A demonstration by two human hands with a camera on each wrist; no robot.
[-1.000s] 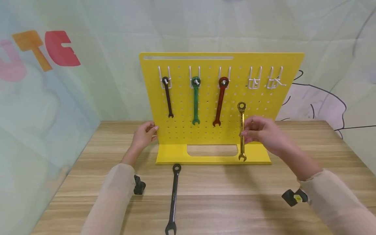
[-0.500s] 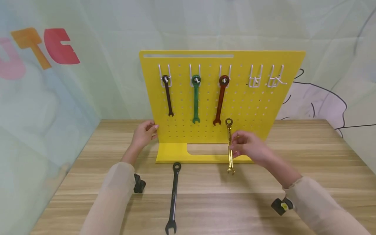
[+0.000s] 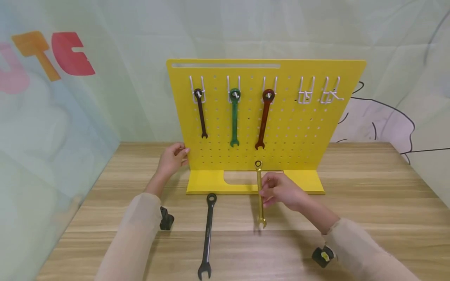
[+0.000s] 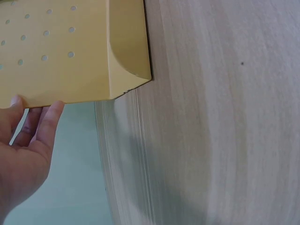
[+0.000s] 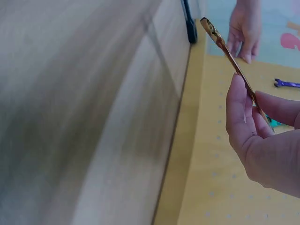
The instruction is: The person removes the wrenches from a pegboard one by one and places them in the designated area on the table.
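A gold combination wrench [image 3: 260,195] is pinched between the thumb and fingers of my right hand [image 3: 283,191], ring end up, in front of the pegboard's base. In the right wrist view the wrench [image 5: 236,65] slants past the fingertips, above the tabletop. My left hand [image 3: 171,160] grips the left edge of the yellow pegboard [image 3: 218,156] low down; in the left wrist view, thumb and fingers of this hand [image 4: 28,145] meet that edge. A black combination wrench [image 3: 208,238] lies on the table before the board, ring end toward it.
On the board's white hooks hang a dark purple wrench [image 3: 201,115], a green wrench [image 3: 234,121] and a red wrench [image 3: 264,121]. Two bare hooks, one [image 3: 305,91] beside the other [image 3: 330,93], sit at the right. The wooden table [image 3: 369,187] meets a printed cloth backdrop [image 3: 140,97].
My right hand has carried the gold wrench down, left and toward me, from before the board's right part to over the base's front edge. The left hand stays at the board's edge.
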